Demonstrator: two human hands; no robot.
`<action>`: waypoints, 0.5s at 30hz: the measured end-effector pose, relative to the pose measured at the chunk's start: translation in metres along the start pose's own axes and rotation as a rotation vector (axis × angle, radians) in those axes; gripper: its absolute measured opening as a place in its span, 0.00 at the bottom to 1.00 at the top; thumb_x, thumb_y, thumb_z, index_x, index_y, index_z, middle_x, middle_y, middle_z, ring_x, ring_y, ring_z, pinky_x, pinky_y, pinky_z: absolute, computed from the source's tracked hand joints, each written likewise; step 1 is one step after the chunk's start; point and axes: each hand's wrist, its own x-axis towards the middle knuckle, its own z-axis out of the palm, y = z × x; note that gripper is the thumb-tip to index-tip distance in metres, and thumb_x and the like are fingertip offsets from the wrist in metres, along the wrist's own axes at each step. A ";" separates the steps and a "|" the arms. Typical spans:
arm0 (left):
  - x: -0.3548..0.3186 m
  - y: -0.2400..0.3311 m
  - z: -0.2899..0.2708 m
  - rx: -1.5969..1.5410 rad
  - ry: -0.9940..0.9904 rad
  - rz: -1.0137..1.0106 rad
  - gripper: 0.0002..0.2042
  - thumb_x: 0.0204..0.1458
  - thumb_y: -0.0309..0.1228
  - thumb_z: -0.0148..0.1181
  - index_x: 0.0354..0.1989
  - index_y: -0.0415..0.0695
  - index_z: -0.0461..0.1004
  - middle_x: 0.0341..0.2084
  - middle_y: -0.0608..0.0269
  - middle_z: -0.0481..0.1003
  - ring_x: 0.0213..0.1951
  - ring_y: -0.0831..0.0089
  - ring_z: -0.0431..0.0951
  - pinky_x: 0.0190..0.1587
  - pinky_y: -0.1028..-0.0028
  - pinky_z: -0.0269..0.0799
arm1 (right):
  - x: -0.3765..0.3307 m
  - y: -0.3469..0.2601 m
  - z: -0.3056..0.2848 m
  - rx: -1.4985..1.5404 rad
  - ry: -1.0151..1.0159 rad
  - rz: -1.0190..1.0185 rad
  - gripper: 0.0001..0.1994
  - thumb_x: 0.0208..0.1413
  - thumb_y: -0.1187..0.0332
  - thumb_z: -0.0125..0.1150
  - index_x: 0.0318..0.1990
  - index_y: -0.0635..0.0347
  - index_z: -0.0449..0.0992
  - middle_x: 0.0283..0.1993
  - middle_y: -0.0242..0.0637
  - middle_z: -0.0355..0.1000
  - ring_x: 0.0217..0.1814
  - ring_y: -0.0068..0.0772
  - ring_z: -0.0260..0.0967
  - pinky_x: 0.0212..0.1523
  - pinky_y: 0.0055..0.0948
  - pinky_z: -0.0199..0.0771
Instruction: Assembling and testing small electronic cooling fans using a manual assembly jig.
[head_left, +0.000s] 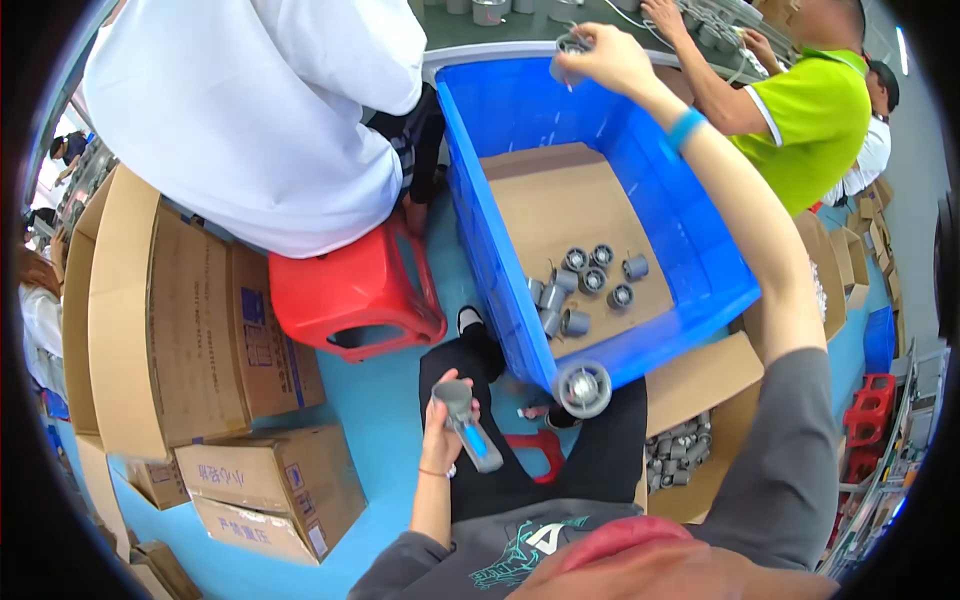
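Note:
My left hand [437, 442] is wrapped round a grey plastic housing [482, 452] with a round open cup at one end and a handle with a blue strip. It is held low over my lap. My right hand [615, 60] reaches far forward over the far edge of a blue bin [690, 220], its fingers closed on a small grey cylindrical part [568, 66] with wires. Several similar grey cylinders [592, 281] lie on cardboard inside the bin. A grey round part [582, 389] with a pale centre is at the bin's near edge, close to my knees.
Left of the bin, a person in white [250, 120] sits on a red stool [345, 295]. Cartons [180, 320] stand further left. An open carton of grey parts [680, 450] is by my right leg. A person in green [820, 120] works at the bench [530, 28] ahead.

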 end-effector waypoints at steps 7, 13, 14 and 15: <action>0.025 -0.003 0.014 -0.073 -0.024 -0.113 0.36 0.44 0.45 0.71 0.59 0.43 0.60 0.54 0.51 0.69 0.46 0.60 0.76 0.49 0.63 0.75 | 0.145 0.067 0.112 -0.160 0.032 0.177 0.27 0.37 0.47 0.67 0.43 0.53 0.80 0.43 0.43 0.78 0.47 0.45 0.75 0.48 0.38 0.75; 0.016 -0.007 -0.001 -0.219 0.096 -0.109 0.44 0.40 0.44 0.74 0.65 0.51 0.55 0.57 0.52 0.66 0.53 0.59 0.71 0.51 0.63 0.74 | 0.060 -0.010 0.040 0.336 0.074 -0.129 0.21 0.52 0.53 0.64 0.38 0.66 0.78 0.25 0.35 0.75 0.28 0.22 0.70 0.32 0.27 0.71; 0.004 0.002 -0.007 -0.174 0.060 -0.073 0.43 0.42 0.47 0.71 0.66 0.50 0.54 0.54 0.52 0.67 0.49 0.61 0.72 0.46 0.67 0.74 | 0.007 -0.039 0.037 0.519 -0.134 -0.260 0.18 0.55 0.55 0.62 0.39 0.65 0.78 0.29 0.31 0.74 0.32 0.18 0.66 0.35 0.22 0.69; 0.007 0.003 -0.010 -0.128 0.000 -0.020 0.42 0.44 0.52 0.68 0.65 0.47 0.56 0.51 0.52 0.67 0.46 0.63 0.71 0.41 0.70 0.72 | -0.043 -0.055 0.006 0.558 -0.337 -0.367 0.17 0.57 0.57 0.60 0.43 0.63 0.77 0.34 0.32 0.74 0.36 0.20 0.69 0.39 0.22 0.69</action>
